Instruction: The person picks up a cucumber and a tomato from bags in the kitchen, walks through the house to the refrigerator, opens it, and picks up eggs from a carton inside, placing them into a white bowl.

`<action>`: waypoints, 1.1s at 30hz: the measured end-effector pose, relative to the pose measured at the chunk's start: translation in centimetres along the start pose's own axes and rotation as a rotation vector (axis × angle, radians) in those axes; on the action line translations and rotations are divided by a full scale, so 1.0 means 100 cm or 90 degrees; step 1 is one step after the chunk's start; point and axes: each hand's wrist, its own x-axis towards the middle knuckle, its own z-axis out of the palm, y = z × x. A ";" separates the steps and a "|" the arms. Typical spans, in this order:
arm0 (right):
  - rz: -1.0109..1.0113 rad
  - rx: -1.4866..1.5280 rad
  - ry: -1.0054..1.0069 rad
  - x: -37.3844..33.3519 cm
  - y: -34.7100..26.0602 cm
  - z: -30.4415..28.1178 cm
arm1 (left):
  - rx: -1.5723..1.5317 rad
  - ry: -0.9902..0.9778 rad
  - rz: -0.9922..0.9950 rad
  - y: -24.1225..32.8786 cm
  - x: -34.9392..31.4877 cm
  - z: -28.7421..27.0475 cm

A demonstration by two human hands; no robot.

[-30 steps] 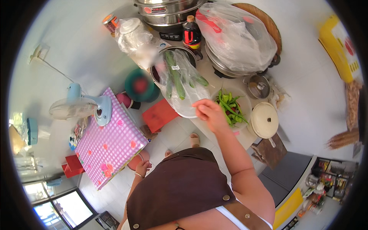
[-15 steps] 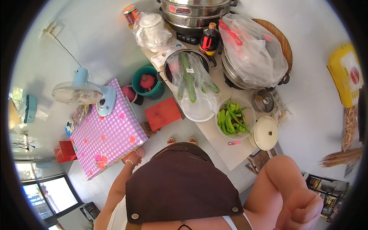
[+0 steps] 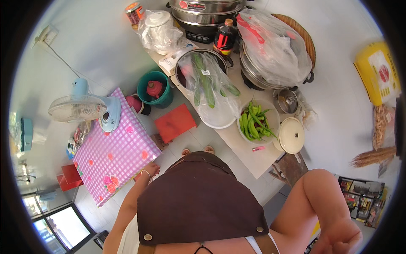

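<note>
My left hand (image 3: 151, 170) hangs low by the corner of a pink checked table (image 3: 111, 157), fingers loosely curled, holding nothing I can see. My right hand (image 3: 340, 238) is raised close to the camera at the lower right, closed in a loose fist with nothing visible in it. Ahead on a pale counter (image 3: 249, 156) lies a white bowl of green chili peppers (image 3: 256, 122). Beside it is a clear bag of cucumbers (image 3: 209, 86) over a white plate. A brown apron (image 3: 198, 203) covers my front.
A white pot lid (image 3: 292, 135) and a small pink lighter (image 3: 259, 148) lie on the counter. Steel pots (image 3: 203, 10), a dark bottle (image 3: 224, 36) and a bagged wok (image 3: 275, 51) stand behind. A fan (image 3: 82, 108), green bucket (image 3: 154, 89) and red stool (image 3: 174, 122) are at the left.
My right hand left the chili bowl and drew back up toward the camera at the lower right. The view has shifted slightly; my left hand stays by the pink table.
</note>
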 end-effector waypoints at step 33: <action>0.152 1.066 -0.078 -0.034 0.068 0.053 | -0.076 0.073 -0.060 -0.051 0.024 -0.026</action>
